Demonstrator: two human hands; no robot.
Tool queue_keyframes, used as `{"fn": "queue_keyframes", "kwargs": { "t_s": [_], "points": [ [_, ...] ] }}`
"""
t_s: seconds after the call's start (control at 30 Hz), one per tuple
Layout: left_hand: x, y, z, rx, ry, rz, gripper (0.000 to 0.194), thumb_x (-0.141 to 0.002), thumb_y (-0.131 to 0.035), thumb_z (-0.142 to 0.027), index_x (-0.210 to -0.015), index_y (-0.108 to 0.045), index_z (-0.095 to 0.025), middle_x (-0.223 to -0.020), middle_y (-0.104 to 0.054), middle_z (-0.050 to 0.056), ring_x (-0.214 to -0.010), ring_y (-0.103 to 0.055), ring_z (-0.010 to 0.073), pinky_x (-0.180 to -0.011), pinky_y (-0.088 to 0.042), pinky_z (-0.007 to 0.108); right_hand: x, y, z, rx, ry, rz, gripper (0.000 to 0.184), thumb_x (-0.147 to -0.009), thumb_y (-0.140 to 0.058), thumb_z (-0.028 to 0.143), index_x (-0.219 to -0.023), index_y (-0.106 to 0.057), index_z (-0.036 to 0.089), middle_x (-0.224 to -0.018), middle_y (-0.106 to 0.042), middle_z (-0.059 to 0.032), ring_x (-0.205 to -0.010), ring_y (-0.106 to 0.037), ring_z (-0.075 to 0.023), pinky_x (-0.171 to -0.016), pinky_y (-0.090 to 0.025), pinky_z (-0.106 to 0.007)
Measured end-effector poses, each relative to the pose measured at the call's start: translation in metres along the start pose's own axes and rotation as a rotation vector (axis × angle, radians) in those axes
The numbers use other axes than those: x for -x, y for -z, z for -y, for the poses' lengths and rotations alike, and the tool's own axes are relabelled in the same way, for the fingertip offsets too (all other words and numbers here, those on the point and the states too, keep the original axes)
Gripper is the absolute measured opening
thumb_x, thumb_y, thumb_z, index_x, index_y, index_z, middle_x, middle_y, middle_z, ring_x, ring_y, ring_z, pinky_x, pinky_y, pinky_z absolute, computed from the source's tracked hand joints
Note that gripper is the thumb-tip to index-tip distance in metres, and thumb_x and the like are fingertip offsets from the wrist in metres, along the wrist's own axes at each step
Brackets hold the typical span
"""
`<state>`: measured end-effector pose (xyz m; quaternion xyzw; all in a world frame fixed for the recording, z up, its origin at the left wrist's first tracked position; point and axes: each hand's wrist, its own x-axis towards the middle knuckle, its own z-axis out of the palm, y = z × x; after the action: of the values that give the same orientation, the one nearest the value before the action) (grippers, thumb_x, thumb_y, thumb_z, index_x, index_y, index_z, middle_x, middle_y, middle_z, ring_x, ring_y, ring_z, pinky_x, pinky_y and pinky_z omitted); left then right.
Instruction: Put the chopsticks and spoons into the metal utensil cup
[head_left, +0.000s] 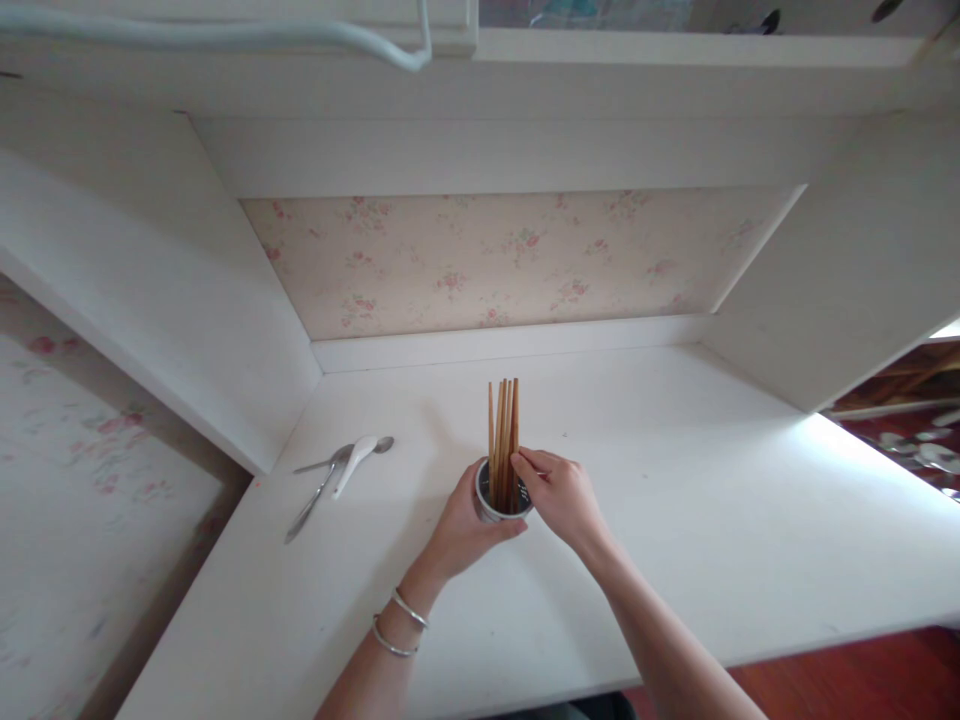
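Observation:
My left hand (466,528) is wrapped round a small round metal holder (481,500), with its thumb along the near side. Several wooden chopsticks (501,430) stand upright in the holder, their upper ends well above the rim. At the holder's right side, my right hand (559,492) pinches the rightmost chopsticks between thumb and forefinger; how many are in the pinch I cannot tell. To the left on the table lie a white spoon (355,463) and some metal spoons (311,515), crossing one another. The lower ends of the chopsticks are hidden inside the holder.
The white tabletop (675,500) runs under a white shelf, with side panels at left (180,280) and right (840,260). Floral wallpaper (517,260) covers the back. A pale cable (225,35) hangs across the top left. Red flooring (855,675) shows beyond the front edge.

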<state>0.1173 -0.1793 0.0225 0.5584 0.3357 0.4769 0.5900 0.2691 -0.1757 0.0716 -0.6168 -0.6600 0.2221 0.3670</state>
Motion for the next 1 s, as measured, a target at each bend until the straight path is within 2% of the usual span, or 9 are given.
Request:
{"fn": "queue_keyframes", "kwargs": {
  "t_s": [0.2,0.3,0.4,0.5,0.6,0.7,0.8,0.87,1.0],
  "points": [
    [0.001,-0.002,-0.006,0.04,-0.005,0.019,0.079,-0.061,-0.085,-0.026,-0.131,-0.048,-0.021,-0.131,-0.057,0.012,-0.122,-0.052,0.0296,-0.105,-0.039,0.045,0.008,-0.003,-0.018,-0.327,-0.029,0.087,0.046,-0.088,-0.054,0.046,-0.13,-0.056,0.025,-0.123,-0.065,-0.0072,-0.107,-0.064,-0.0253,-0.092,-0.05,-0.039],
    [0.0,-0.002,-0.007,-0.014,0.001,0.013,0.077,-0.062,-0.084,-0.028,-0.13,-0.048,-0.021,-0.128,-0.059,0.012,-0.117,-0.056,0.0293,-0.1,-0.044,0.043,0.017,-0.009,-0.031,-0.521,0.047,0.228,0.071,-0.079,-0.069,0.042,-0.142,-0.038,0.028,-0.142,-0.05,-0.0076,-0.13,-0.046,-0.0274,-0.108,-0.037,-0.046],
    [-0.002,-0.002,-0.007,-0.048,-0.014,0.024,0.078,-0.061,-0.084,-0.032,-0.129,-0.048,-0.02,-0.126,-0.06,0.013,-0.113,-0.058,0.0301,-0.098,-0.046,0.043,0.023,-0.018,-0.04,-0.711,0.054,0.297,0.096,-0.071,-0.078,0.037,-0.148,-0.021,0.03,-0.144,-0.046,-0.0091,-0.132,-0.043,-0.027,-0.111,-0.032,-0.049],
    [0.005,-0.001,-0.007,-0.121,-0.071,0.019,0.083,-0.063,-0.083,-0.035,-0.136,-0.045,-0.022,-0.134,-0.054,0.014,-0.122,-0.052,0.0326,-0.105,-0.04,0.048,0.027,-0.028,-0.044,-0.803,0.061,0.274,0.096,-0.067,-0.081,0.037,-0.145,-0.026,0.028,-0.14,-0.05,-0.0107,-0.129,-0.047,-0.0286,-0.11,-0.034,-0.049],
    [0.026,0.01,-0.014,-0.368,-0.079,-0.035,0.092,-0.059,-0.085,-0.034,-0.141,-0.042,-0.028,-0.149,-0.039,0.011,-0.139,-0.031,0.0334,-0.115,-0.025,0.05,0.029,-0.033,-0.048,-0.791,0.061,0.248,0.087,-0.066,-0.082,0.037,-0.139,-0.036,0.026,-0.139,-0.051,-0.0118,-0.129,-0.047,-0.0311,-0.109,-0.035,-0.051],
    [0.045,0.04,-0.029,-0.46,0.047,-0.094,0.079,-0.072,-0.075,-0.037,-0.142,-0.04,-0.029,-0.143,-0.048,0.01,-0.129,-0.046,0.0282,-0.109,-0.037,0.045,0.03,-0.034,-0.052,-0.754,0.037,0.234,0.085,-0.067,-0.081,0.036,-0.138,-0.036,0.028,-0.139,-0.051,-0.0107,-0.128,-0.048,-0.0307,-0.109,-0.034,-0.051],
    [0.046,0.092,-0.048,-0.681,0.153,-0.343,0.042,-0.084,-0.058,-0.044,-0.119,-0.061,-0.022,-0.114,-0.068,0.007,-0.1,-0.064,0.0221,-0.092,-0.049,0.035,0.028,-0.033,-0.054,-0.734,0.033,0.252,0.083,-0.067,-0.081,0.035,-0.137,-0.037,0.028,-0.136,-0.054,-0.0094,-0.126,-0.05,-0.0301,-0.109,-0.034,-0.052],
    [0.04,0.131,-0.058,-0.936,0.216,-0.501,0.034,-0.085,-0.052,-0.045,-0.103,-0.067,-0.02,-0.098,-0.072,0.004,-0.086,-0.066,0.021,-0.083,-0.049,0.031,0.027,-0.032,-0.055,-0.722,0.042,0.261,0.083,-0.067,-0.081,0.035,-0.137,-0.037,0.028,-0.136,-0.054,-0.0092,-0.126,-0.049,-0.0301,-0.109,-0.034,-0.052],
    [0.029,0.189,-0.064,-1.337,0.352,-0.463,0.031,-0.083,-0.049,-0.037,-0.102,-0.066,-0.019,-0.103,-0.071,0.007,-0.091,-0.064,0.0221,-0.078,-0.044,0.027,0.027,-0.03,-0.056,-0.674,0.057,0.242,0.084,-0.067,-0.081,0.035,-0.138,-0.037,0.028,-0.139,-0.051,-0.009,-0.129,-0.046,-0.0301,-0.109,-0.033,-0.051]
  ]
}}
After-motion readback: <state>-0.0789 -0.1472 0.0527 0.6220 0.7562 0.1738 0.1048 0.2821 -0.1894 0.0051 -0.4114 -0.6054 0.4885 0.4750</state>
